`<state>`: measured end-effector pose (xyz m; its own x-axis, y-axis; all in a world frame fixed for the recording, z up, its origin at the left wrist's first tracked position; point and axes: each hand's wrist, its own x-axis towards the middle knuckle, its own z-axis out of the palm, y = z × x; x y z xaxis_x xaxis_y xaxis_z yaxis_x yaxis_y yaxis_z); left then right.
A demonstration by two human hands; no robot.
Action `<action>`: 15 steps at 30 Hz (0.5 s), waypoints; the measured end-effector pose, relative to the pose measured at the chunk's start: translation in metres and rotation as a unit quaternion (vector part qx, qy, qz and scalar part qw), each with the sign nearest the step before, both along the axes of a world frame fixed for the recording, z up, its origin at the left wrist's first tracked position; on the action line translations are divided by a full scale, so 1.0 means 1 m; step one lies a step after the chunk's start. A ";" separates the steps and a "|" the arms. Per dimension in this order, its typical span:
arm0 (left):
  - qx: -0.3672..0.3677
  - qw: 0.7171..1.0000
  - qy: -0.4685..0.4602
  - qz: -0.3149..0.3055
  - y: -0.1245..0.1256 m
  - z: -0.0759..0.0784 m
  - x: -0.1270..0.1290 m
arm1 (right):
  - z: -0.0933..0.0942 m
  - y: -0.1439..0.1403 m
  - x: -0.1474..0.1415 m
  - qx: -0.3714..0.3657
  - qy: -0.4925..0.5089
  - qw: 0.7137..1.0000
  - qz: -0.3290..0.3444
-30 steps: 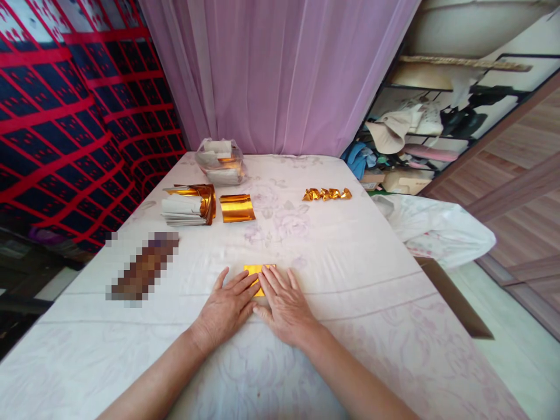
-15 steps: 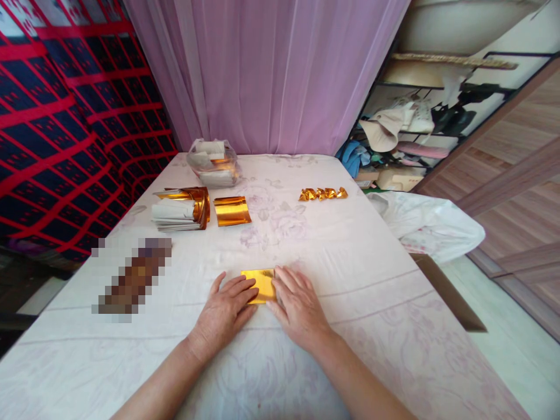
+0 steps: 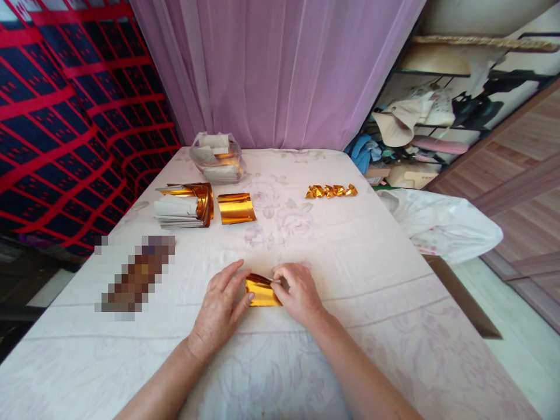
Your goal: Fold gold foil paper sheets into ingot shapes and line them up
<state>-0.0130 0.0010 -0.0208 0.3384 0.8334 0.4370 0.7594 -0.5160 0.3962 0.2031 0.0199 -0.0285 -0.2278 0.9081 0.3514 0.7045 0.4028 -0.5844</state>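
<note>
A gold foil paper sheet (image 3: 262, 293) lies on the table before me, folded, its far edge lifted and curling with a pale underside showing. My right hand (image 3: 298, 290) pinches that raised edge at the right end between thumb and fingers. At the left end, my left hand (image 3: 224, 298) holds the paper, its thumb on the near side and index finger at the far edge. Farther off lies a loose gold foil sheet (image 3: 236, 209), beside a stack of gold foil papers (image 3: 181, 207). Several folded gold foil pieces (image 3: 331, 191) form a row at the far right.
A clear plastic bag (image 3: 217, 157) of foil papers stands at the table's far left. A blurred-out object (image 3: 140, 277) lies to my left. Beyond the right edge are a white plastic bag (image 3: 446, 224) and a shelf holding a cap (image 3: 397, 122). A purple curtain (image 3: 280, 70) hangs behind.
The foil paper lay flat under both hands; now its far edge is raised and bent toward me. My right fingers have closed into a pinch. The view has shifted slightly.
</note>
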 end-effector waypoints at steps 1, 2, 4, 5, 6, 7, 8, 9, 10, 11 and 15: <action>-0.006 1.000 -0.009 0.015 0.003 0.000 -0.001 | -0.001 -0.001 0.000 0.000 0.010 1.000 0.003; -0.018 0.999 -0.017 0.022 0.006 0.000 -0.002 | -0.002 -0.003 -0.001 -0.001 0.019 1.000 0.003; -0.056 0.998 -0.030 0.017 0.012 0.001 -0.002 | -0.002 -0.005 -0.002 -0.001 0.037 0.999 0.002; -0.077 0.996 -0.037 0.010 0.015 0.001 -0.002 | -0.002 -0.006 -0.002 -0.001 0.047 0.999 0.002; -0.097 0.994 -0.043 0.004 0.017 0.001 -0.001 | -0.001 -0.007 -0.003 -0.004 0.060 0.998 0.001; -0.113 0.992 -0.053 -0.001 0.019 0.001 0.000 | -0.001 -0.008 -0.003 -0.008 0.075 0.997 0.000; -0.123 0.990 -0.065 -0.003 0.019 0.001 0.001 | 0.000 -0.009 -0.003 -0.015 0.090 0.996 -0.002; -0.129 0.988 -0.080 -0.003 0.019 0.000 0.002 | 0.001 -0.009 -0.003 -0.023 0.104 0.994 -0.004; -0.131 0.987 -0.095 0.000 0.019 0.000 0.003 | 0.002 -0.010 -0.003 -0.031 0.116 0.993 -0.005; -0.131 0.985 -0.109 0.003 0.018 -0.001 0.004 | 0.003 -0.010 -0.002 -0.038 0.126 0.991 -0.006; -0.144 0.979 -0.143 0.009 0.015 -0.001 0.005 | 0.007 -0.009 0.001 -0.071 0.160 0.985 0.001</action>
<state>-0.0078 0.0159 -0.0216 0.2204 0.9409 0.2571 0.6050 -0.3386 0.7207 0.2041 0.0106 -0.0210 -0.1277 0.9529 0.2750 0.4751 0.3021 -0.8264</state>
